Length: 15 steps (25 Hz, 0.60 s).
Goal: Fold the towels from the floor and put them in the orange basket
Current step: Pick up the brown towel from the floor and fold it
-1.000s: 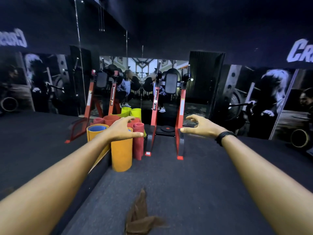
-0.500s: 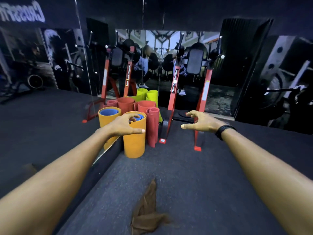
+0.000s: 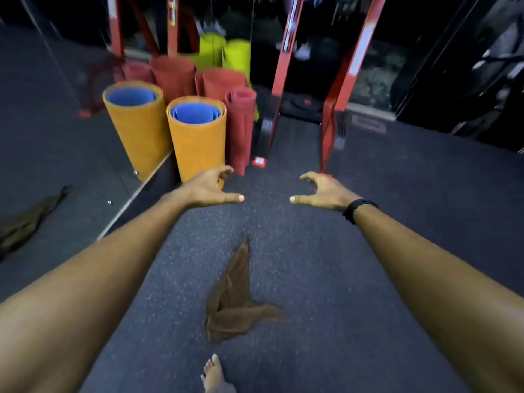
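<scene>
Brown towel [image 3: 229,302]: it lies crumpled on the dark speckled floor [image 3: 326,265] right in front of you, one corner drawn out to a point away from you, just beyond your bare foot [image 3: 214,374].
Left hand [image 3: 208,187]: you hold it out above the floor, thumb stretched toward the other hand, fingers loosely curled and holding nothing.
Right hand [image 3: 321,190]: it mirrors the left, thumb pointing inward, fingers hooked and empty, a black wristband [image 3: 357,208] at the wrist.
Gap: your hands are apart, and the towel lies on the floor nearer you than either hand, untouched.
Rolled mats: an orange roll with a blue core [image 3: 197,137] stands upright just beyond your left hand, a dark red roll [image 3: 241,129] beside it.
Mirror wall [image 3: 56,154]: on your left, it reflects the towel.
Red frame legs [image 3: 337,89]: they stand beyond your right hand.
</scene>
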Tool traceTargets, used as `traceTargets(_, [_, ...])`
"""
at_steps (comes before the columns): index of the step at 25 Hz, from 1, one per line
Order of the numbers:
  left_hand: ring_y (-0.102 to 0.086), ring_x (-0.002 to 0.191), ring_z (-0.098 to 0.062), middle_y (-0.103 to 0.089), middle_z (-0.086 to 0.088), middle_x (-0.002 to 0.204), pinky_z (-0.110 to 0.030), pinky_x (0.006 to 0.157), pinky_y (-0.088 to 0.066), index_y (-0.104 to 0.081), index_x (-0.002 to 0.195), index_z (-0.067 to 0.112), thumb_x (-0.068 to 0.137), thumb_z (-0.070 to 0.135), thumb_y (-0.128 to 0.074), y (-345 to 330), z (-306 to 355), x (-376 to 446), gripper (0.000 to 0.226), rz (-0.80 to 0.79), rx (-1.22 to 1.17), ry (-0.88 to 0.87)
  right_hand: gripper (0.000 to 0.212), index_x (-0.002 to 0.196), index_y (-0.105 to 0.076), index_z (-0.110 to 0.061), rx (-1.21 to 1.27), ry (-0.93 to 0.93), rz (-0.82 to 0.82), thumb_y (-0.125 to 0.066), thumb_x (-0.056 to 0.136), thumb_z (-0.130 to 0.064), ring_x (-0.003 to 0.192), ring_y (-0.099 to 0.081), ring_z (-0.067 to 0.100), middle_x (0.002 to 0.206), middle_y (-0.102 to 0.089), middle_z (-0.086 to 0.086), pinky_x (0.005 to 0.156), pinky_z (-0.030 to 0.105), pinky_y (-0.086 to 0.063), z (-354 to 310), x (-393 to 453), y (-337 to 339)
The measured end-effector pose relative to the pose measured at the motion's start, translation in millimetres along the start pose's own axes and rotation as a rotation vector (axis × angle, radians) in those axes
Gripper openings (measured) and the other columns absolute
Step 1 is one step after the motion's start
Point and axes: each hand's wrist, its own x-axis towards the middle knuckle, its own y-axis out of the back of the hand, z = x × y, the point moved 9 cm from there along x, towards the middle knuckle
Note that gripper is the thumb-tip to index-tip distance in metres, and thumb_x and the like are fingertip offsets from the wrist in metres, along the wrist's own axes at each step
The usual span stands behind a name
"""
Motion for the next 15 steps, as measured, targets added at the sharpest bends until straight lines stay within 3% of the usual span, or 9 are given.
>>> traceTargets(5, [-0.042, 0.132, -0.021, -0.043, -0.007, 0.145, -0.022, 0.097, -0.033, -0.035, 0.144, 0.013, 0.077, 0.039, -0.076, -65, -99, 92, 0.083, -0.144, -0.019, 0.142, 0.08, 0.143, -0.038, -0.02, 0.001, -0.12, -0.196, -0.07, 0.078, -0.054, 0.136, -0.037, 0.028, 0.15, -0.035, 0.009, 0.111, 0.042, -0.034, 60, 103, -120])
traceTargets(12, [-0.038, 0.136, -0.022, -0.036, -0.008, 0.15, -0.02, 0.098, -0.029, -0.03, 0.147, 0.011, 0.077, 0.037, -0.076, -239, -281, 186, 0.088, -0.332, -0.037, 0.313, 0.079, 0.143, -0.036, -0.02, 0.0, -0.195, -0.426, -0.071, 0.079, -0.05, 0.135, -0.038, 0.027, 0.152, -0.033, 0.007, 0.11, 0.042, -0.035, 174, 220, -346])
traceTargets(15, [-0.038, 0.136, -0.023, -0.036, -0.009, 0.151, -0.025, 0.101, -0.032, -0.029, 0.148, 0.013, 0.077, 0.041, -0.076, -304, -347, 214, 0.09, -0.411, 0.014, 0.346, 0.079, 0.146, -0.032, -0.019, 0.006, -0.203, -0.52, -0.069, 0.082, -0.048, 0.137, -0.037, 0.026, 0.153, -0.032, 0.004, 0.111, 0.038, -0.034, 217, 257, -435])
